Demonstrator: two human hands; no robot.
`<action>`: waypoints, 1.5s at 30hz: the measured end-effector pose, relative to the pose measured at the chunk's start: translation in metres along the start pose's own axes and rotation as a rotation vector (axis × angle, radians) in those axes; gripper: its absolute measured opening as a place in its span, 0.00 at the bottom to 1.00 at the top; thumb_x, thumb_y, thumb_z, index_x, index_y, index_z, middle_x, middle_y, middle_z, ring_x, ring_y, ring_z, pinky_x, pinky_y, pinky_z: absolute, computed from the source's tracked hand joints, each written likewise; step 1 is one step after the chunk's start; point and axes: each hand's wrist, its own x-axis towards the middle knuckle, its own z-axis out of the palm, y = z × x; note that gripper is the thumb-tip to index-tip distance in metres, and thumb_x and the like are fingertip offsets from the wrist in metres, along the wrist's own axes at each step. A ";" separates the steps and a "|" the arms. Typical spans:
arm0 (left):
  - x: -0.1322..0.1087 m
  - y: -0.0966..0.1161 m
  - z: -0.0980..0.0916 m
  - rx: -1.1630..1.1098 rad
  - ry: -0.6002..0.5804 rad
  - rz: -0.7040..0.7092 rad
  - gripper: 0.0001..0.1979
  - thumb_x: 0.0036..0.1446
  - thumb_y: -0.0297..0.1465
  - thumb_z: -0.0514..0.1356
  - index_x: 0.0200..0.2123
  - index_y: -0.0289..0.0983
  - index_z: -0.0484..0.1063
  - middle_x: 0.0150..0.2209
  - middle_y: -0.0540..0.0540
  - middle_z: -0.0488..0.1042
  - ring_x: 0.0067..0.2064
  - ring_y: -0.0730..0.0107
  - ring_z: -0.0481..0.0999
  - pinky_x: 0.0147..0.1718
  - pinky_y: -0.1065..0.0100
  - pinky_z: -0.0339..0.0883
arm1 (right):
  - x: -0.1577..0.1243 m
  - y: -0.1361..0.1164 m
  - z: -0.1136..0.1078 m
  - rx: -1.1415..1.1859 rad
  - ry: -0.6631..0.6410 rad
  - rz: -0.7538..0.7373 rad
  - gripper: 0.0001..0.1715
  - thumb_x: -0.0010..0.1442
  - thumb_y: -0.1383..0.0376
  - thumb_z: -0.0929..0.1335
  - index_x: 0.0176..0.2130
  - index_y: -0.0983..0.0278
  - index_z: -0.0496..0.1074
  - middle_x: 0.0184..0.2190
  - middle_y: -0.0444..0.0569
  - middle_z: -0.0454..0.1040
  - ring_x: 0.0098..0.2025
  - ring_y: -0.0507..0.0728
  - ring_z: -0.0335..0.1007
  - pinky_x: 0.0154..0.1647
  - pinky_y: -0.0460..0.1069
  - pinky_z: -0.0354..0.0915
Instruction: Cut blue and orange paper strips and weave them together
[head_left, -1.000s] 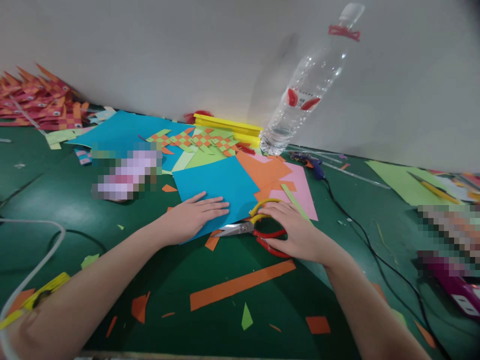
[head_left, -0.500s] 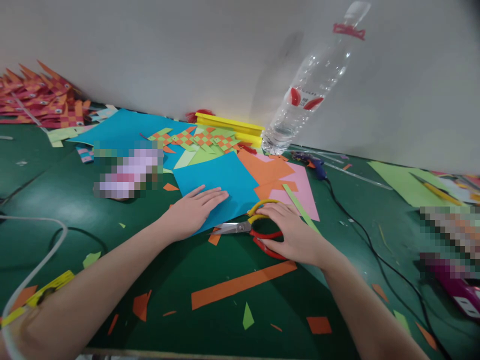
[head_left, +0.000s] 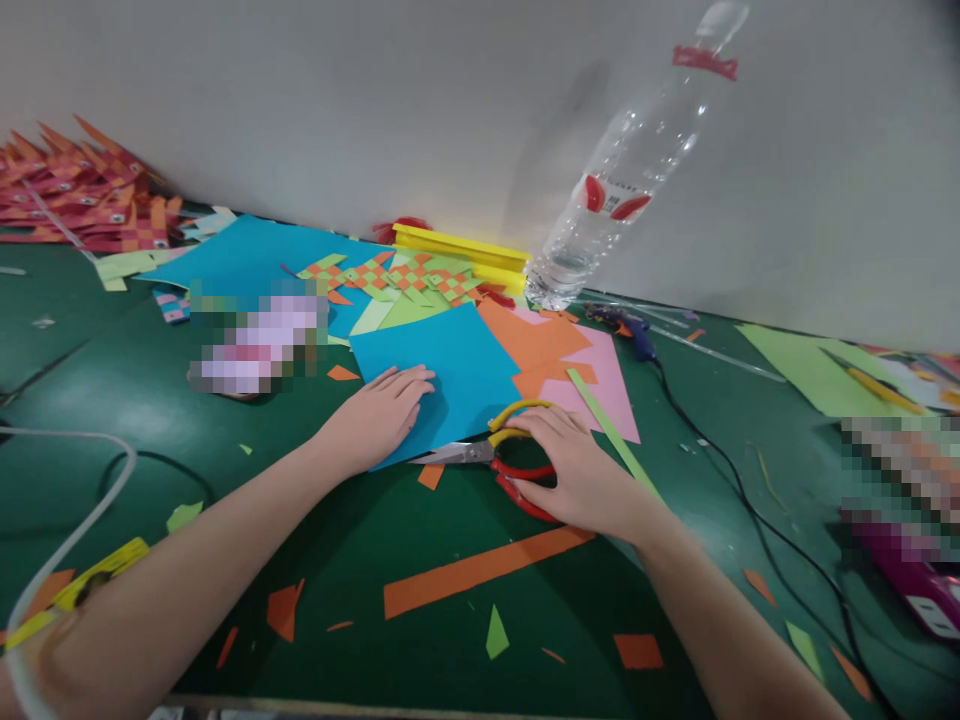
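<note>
My left hand lies on the left part of a blue sheet of paper, fingers stretched over it and a little bent. In my right hand is a pair of scissors with one yellow and one red handle loop. My fingers are at the yellow loop and my thumb is at the red one. The blades point left along the near edge of the blue sheet and look almost closed. Just below them lies a small orange scrap. Orange paper and pink paper show beside the blue sheet.
A tilted plastic bottle is by the wall, near a glue gun with a black cord. Woven paper fish lie behind the blue sheet, others at far left. An orange strip and several scraps lie in front.
My left hand has slid slightly left on the blue sheet, its fingers drawn in more. The scissors in my right hand have shifted a little left and their blades have come closer together.
</note>
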 end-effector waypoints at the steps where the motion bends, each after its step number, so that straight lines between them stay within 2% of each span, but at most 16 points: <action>1: 0.000 0.000 0.000 -0.014 -0.014 0.002 0.19 0.66 0.27 0.42 0.54 0.34 0.65 0.62 0.41 0.63 0.65 0.63 0.58 0.63 0.53 0.51 | 0.001 -0.002 0.001 0.007 -0.001 0.000 0.21 0.58 0.57 0.67 0.50 0.58 0.66 0.51 0.54 0.71 0.56 0.64 0.64 0.56 0.64 0.60; 6: 0.001 -0.003 0.001 -0.033 -0.053 0.020 0.21 0.65 0.26 0.42 0.57 0.36 0.64 0.64 0.45 0.61 0.66 0.66 0.55 0.64 0.54 0.47 | 0.003 -0.003 0.004 0.010 -0.019 -0.015 0.21 0.59 0.58 0.67 0.51 0.58 0.65 0.52 0.53 0.70 0.57 0.64 0.63 0.57 0.63 0.59; 13: 0.001 -0.002 0.001 -0.013 -0.059 0.004 0.21 0.66 0.27 0.42 0.57 0.36 0.64 0.64 0.45 0.62 0.66 0.66 0.56 0.64 0.54 0.48 | 0.000 -0.003 0.002 0.000 -0.033 -0.038 0.21 0.58 0.57 0.67 0.51 0.58 0.66 0.52 0.53 0.70 0.57 0.65 0.63 0.56 0.64 0.61; 16: 0.001 0.000 0.003 -0.001 -0.010 -0.047 0.21 0.65 0.26 0.42 0.59 0.36 0.61 0.64 0.43 0.61 0.65 0.64 0.57 0.63 0.52 0.48 | 0.001 -0.003 0.001 -0.015 -0.013 -0.014 0.21 0.58 0.58 0.67 0.51 0.58 0.66 0.52 0.53 0.71 0.57 0.65 0.63 0.55 0.65 0.62; 19: 0.000 0.004 0.005 0.035 0.087 -0.156 0.25 0.63 0.21 0.41 0.63 0.34 0.55 0.64 0.39 0.60 0.66 0.60 0.55 0.64 0.48 0.45 | 0.001 -0.001 0.000 -0.054 0.038 0.009 0.22 0.58 0.58 0.67 0.52 0.56 0.66 0.52 0.52 0.70 0.58 0.67 0.62 0.56 0.67 0.60; 21: 0.000 0.007 0.004 0.036 0.129 -0.177 0.28 0.61 0.18 0.39 0.64 0.34 0.53 0.63 0.39 0.61 0.65 0.59 0.56 0.64 0.47 0.43 | 0.001 0.001 0.000 -0.075 0.052 0.014 0.22 0.58 0.57 0.67 0.51 0.57 0.66 0.52 0.52 0.70 0.59 0.67 0.62 0.58 0.69 0.58; 23: -0.001 0.009 -0.001 -0.005 0.128 -0.113 0.28 0.62 0.19 0.39 0.63 0.36 0.54 0.62 0.41 0.63 0.64 0.62 0.58 0.63 0.50 0.47 | 0.002 0.003 0.000 -0.074 0.046 0.007 0.21 0.58 0.56 0.67 0.51 0.57 0.65 0.52 0.52 0.70 0.59 0.67 0.62 0.59 0.69 0.57; 25: -0.001 0.006 -0.006 -0.060 0.099 0.032 0.25 0.66 0.23 0.39 0.63 0.39 0.56 0.63 0.44 0.63 0.65 0.66 0.58 0.63 0.57 0.50 | 0.001 0.005 0.001 -0.065 0.034 -0.002 0.21 0.59 0.56 0.66 0.51 0.58 0.65 0.53 0.53 0.70 0.59 0.66 0.62 0.59 0.68 0.57; 27: -0.002 0.001 -0.008 -0.095 0.071 0.125 0.23 0.68 0.25 0.40 0.62 0.40 0.58 0.63 0.47 0.62 0.65 0.70 0.56 0.64 0.59 0.46 | 0.001 0.006 0.001 -0.058 0.029 -0.010 0.21 0.58 0.56 0.67 0.51 0.58 0.66 0.53 0.53 0.70 0.59 0.66 0.61 0.59 0.67 0.58; 29: -0.002 -0.006 -0.009 -0.127 -0.040 0.199 0.22 0.68 0.26 0.40 0.61 0.41 0.61 0.64 0.49 0.62 0.67 0.70 0.54 0.65 0.58 0.43 | 0.001 0.006 0.002 -0.049 0.028 -0.011 0.22 0.58 0.56 0.67 0.51 0.58 0.66 0.53 0.53 0.70 0.59 0.66 0.62 0.58 0.67 0.59; 31: -0.001 -0.011 -0.007 -0.152 -0.126 0.191 0.22 0.68 0.26 0.40 0.59 0.41 0.64 0.64 0.50 0.62 0.67 0.70 0.54 0.65 0.56 0.43 | 0.000 0.006 0.002 -0.034 0.025 -0.005 0.22 0.58 0.56 0.67 0.51 0.58 0.66 0.52 0.53 0.71 0.58 0.66 0.63 0.57 0.66 0.60; 33: -0.001 -0.014 -0.005 -0.169 -0.155 0.162 0.23 0.68 0.26 0.40 0.59 0.41 0.65 0.63 0.50 0.62 0.67 0.70 0.54 0.65 0.55 0.44 | 0.000 0.004 0.001 -0.020 0.015 0.004 0.21 0.57 0.56 0.67 0.50 0.58 0.67 0.52 0.53 0.71 0.57 0.65 0.63 0.56 0.65 0.61; 39: -0.001 -0.014 0.000 -0.178 -0.123 0.157 0.22 0.68 0.27 0.40 0.58 0.41 0.65 0.63 0.50 0.62 0.67 0.70 0.54 0.65 0.55 0.44 | 0.004 -0.007 0.003 0.025 0.013 0.024 0.20 0.55 0.58 0.69 0.48 0.58 0.68 0.50 0.52 0.71 0.55 0.63 0.65 0.57 0.62 0.60; 45: 0.000 -0.016 0.002 -0.180 -0.127 0.169 0.23 0.68 0.27 0.39 0.60 0.40 0.64 0.64 0.49 0.61 0.67 0.70 0.53 0.65 0.55 0.43 | 0.005 -0.006 0.004 0.015 -0.042 -0.013 0.22 0.57 0.58 0.69 0.50 0.58 0.66 0.51 0.52 0.71 0.56 0.63 0.63 0.58 0.63 0.58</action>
